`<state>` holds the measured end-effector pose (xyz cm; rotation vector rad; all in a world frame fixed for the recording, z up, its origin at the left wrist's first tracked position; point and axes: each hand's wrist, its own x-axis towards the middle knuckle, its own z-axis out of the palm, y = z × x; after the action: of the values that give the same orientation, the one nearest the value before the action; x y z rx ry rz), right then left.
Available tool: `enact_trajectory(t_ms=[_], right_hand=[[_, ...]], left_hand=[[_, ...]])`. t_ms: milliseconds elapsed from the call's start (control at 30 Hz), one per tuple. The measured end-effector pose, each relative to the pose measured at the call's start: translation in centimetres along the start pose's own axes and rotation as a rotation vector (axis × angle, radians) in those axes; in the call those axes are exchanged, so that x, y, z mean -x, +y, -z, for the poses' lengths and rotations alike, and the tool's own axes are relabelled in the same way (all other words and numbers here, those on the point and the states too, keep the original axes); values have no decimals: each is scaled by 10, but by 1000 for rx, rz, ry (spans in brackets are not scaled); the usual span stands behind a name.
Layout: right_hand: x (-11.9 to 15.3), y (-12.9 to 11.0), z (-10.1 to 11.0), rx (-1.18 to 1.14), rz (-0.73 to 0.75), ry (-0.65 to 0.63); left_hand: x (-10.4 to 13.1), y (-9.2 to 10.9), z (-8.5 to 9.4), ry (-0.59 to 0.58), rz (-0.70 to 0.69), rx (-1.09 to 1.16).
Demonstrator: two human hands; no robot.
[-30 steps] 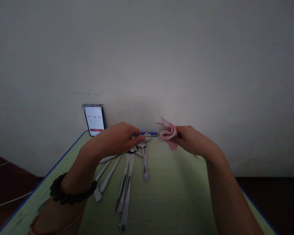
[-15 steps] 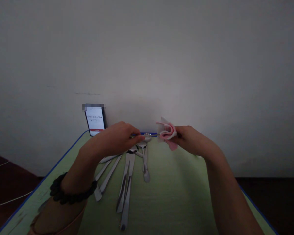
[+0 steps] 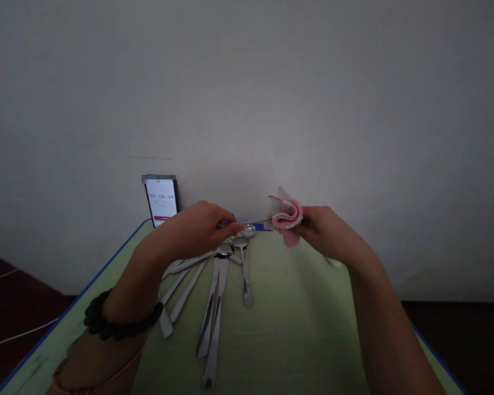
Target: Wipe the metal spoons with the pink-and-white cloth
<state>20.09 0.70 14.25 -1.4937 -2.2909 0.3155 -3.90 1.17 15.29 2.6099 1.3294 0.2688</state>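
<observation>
My left hand (image 3: 203,226) pinches one end of a thin metal utensil (image 3: 255,221) above the far edge of the table. The utensil runs level to the right, toward a folded pink and white cloth (image 3: 288,215). My right hand (image 3: 321,229) grips that cloth from its right side; the utensil's other end is hidden at the cloth. Below and between my hands lie spoons (image 3: 241,242) with their bowls toward the wall. Knives (image 3: 212,329) and other silver handles (image 3: 188,291) fan out on the green table, partly under my left forearm.
A phone (image 3: 162,200) showing a timer leans against the grey wall (image 3: 247,109) at the back left. The green table (image 3: 288,329) has a blue edge. Part of a pale metal object (image 3: 333,263) shows beside my right wrist. Cables run on the dark floor at left.
The cloth and my right hand have moved slightly right and up, a little farther from my left hand. More of the thin utensil shows between them.
</observation>
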Motion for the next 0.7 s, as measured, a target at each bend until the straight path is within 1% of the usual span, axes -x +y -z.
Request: enact_trajectory(t_ms=[433, 700], right_hand=[[-1, 1, -2, -31, 16, 35], [-1, -1, -3, -74, -18, 88]], left_hand=[[-1, 1, 0, 16, -18, 0], [-1, -1, -1, 30, 0, -6]])
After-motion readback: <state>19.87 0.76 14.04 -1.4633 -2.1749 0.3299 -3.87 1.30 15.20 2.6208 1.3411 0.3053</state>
